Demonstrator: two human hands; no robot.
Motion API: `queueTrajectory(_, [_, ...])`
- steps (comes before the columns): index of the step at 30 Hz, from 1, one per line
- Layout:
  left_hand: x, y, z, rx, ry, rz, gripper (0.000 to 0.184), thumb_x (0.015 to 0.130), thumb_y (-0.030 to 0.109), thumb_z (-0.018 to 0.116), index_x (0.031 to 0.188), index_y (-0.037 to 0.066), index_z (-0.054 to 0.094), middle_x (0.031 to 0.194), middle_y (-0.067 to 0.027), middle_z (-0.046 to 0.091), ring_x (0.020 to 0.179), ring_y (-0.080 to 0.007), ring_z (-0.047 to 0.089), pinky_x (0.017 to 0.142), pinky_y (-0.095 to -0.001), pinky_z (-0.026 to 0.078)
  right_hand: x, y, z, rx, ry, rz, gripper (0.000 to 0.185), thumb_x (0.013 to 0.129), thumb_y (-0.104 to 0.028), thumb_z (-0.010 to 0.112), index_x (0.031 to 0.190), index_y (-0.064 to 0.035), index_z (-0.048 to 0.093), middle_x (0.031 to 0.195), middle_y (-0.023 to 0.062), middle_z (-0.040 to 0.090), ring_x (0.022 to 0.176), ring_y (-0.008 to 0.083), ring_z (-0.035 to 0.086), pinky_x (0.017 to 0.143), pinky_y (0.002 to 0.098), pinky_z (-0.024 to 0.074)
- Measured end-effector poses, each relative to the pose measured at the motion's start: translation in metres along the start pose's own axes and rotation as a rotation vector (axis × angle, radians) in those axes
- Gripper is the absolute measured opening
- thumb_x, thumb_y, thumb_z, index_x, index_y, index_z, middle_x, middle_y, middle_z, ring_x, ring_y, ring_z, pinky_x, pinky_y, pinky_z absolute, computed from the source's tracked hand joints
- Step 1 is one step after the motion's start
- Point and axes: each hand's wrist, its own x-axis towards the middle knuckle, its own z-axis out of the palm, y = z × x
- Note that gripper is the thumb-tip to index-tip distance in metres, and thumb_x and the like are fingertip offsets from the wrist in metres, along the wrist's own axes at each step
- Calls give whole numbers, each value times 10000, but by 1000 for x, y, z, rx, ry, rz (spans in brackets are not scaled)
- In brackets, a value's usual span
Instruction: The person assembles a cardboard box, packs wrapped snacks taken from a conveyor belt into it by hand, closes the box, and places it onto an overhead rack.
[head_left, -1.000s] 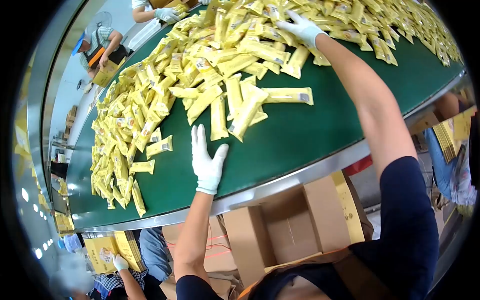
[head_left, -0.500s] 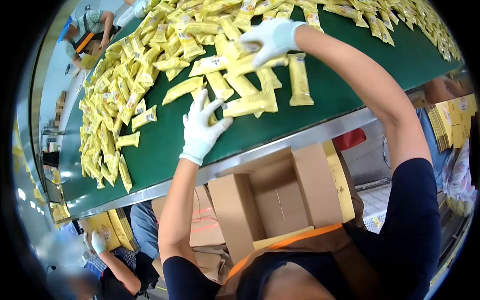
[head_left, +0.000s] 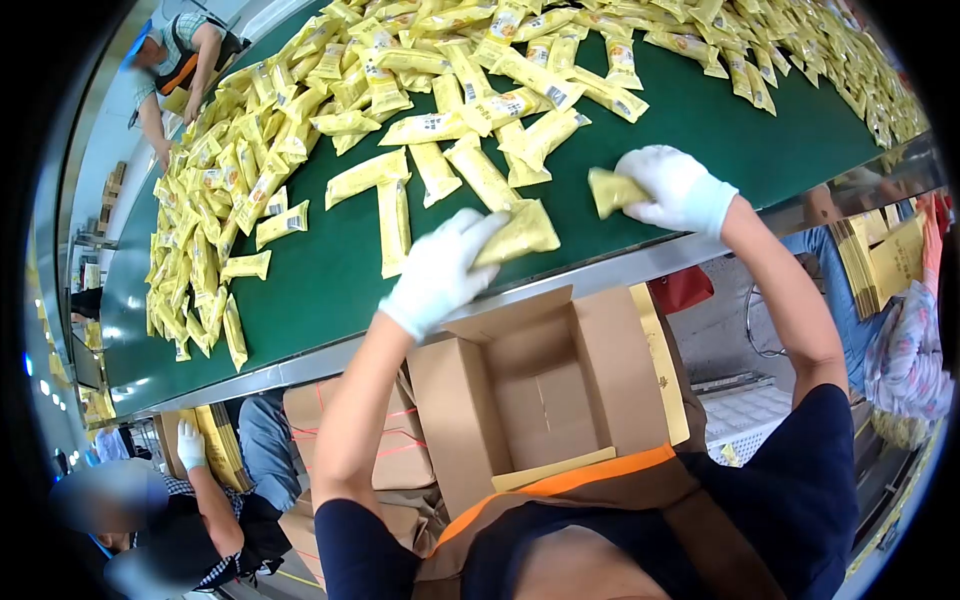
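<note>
Both my hands wear white gloves. My left hand is closed on a yellow packet above the near edge of the green belt; its fingers wrap the packet's left end. To the right, my right hand grips another yellow packet, whose left end sticks out from the fingers. A heap of yellow packets spreads over the belt beyond my hands. One loose packet lies just left of my left hand.
Below the metal belt edge an open cardboard box stands before me. Taped boxes are to its left. Across the belt a person in a blue cap reaches to the packets. Another person is at the lower left.
My left hand has moved right and closed on a packet. My right hand has come back from the heap toward the near edge, holding a packet.
</note>
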Motion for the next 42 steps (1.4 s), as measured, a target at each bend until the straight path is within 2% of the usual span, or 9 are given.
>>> queueTrajectory(4, [-21, -1, -18, 74, 607, -226, 513, 812, 160, 694, 1299, 77, 556, 1138, -165, 584, 1007, -376, 602, 848, -405, 515, 41, -8, -23, 177, 295, -53, 470, 817, -293, 683, 1212, -88, 533, 985, 209, 640, 951, 378, 629, 818, 445, 507])
queueTrajectory(8, [-11, -34, -23, 353, 198, -713, 731, 797, 215, 727, 1446, 141, 399, 1249, -171, 563, 1108, -381, 584, 918, -440, 501, 112, -11, 5, -53, 4, -29, 494, 793, -312, 702, 1212, -93, 560, 1069, 202, 636, 995, 351, 630, 848, 445, 518])
queueTrajectory(13, [-66, -83, -59, 333, -6, -469, 699, 783, 125, 680, 1434, 191, 433, 1253, -129, 602, 1114, -343, 589, 927, -430, 494, 64, -36, -18, -36, -428, 196, 502, 751, -465, 678, 1068, -83, 604, 934, 188, 691, 899, 360, 678, 810, 433, 525])
queueTrajectory(17, [-84, -77, -52, 391, 68, -451, 583, 894, 311, 626, 1429, 154, 453, 1219, -142, 631, 1047, -361, 610, 953, -441, 466, 30, -31, 31, -17, 259, 222, 515, 907, -567, 494, 1040, -88, 628, 990, 148, 633, 983, 336, 604, 832, 440, 504])
queueTrajectory(21, [-89, -60, -41, 479, 32, -535, 554, 996, 463, 418, 1448, 144, 446, 1245, -140, 611, 1058, -354, 601, 1006, -504, 399, 8, -68, 39, -147, 134, 250, 403, 930, -413, 534, 1154, -81, 579, 1042, 123, 624, 973, 305, 617, 847, 422, 495])
queueTrajectory(28, [-103, -38, -10, 620, 271, -336, 711, 808, 347, 719, 1399, 48, 459, 1178, -166, 568, 980, -361, 581, 896, -466, 482, -28, -44, 24, -268, 351, 58, 778, 716, -397, 767, 1348, -43, 484, 980, 124, 602, 886, 292, 596, 799, 408, 471])
queueTrajectory(32, [-86, -36, -31, 165, 156, -527, 848, 739, 336, 774, 1450, 65, 399, 1173, -196, 600, 1024, -368, 606, 876, -441, 497, -1, -11, 12, 108, 12, 311, 743, 726, -508, 749, 1297, -85, 534, 1078, 159, 627, 968, 322, 641, 881, 388, 504])
queueTrajectory(38, [55, 5, -43, 100, -2, 25, 734, 727, 467, 714, 1350, 117, 544, 1087, -155, 618, 1071, -329, 563, 999, -392, 393, 153, 20, -43, 1080, 112, 405, 807, 813, -645, 634, 1224, 48, 595, 1109, 212, 656, 961, 275, 682, 824, 363, 551])
queueTrajectory(42, [89, -3, -33, 277, -238, -36, 736, 760, 512, 685, 1376, 142, 528, 1076, -145, 613, 1082, -336, 574, 988, -409, 398, 200, 14, -1, 215, -35, 431, 1050, 680, -751, 627, 1404, -1, 493, 1427, 236, 500, 1289, 329, 523, 1047, 404, 431])
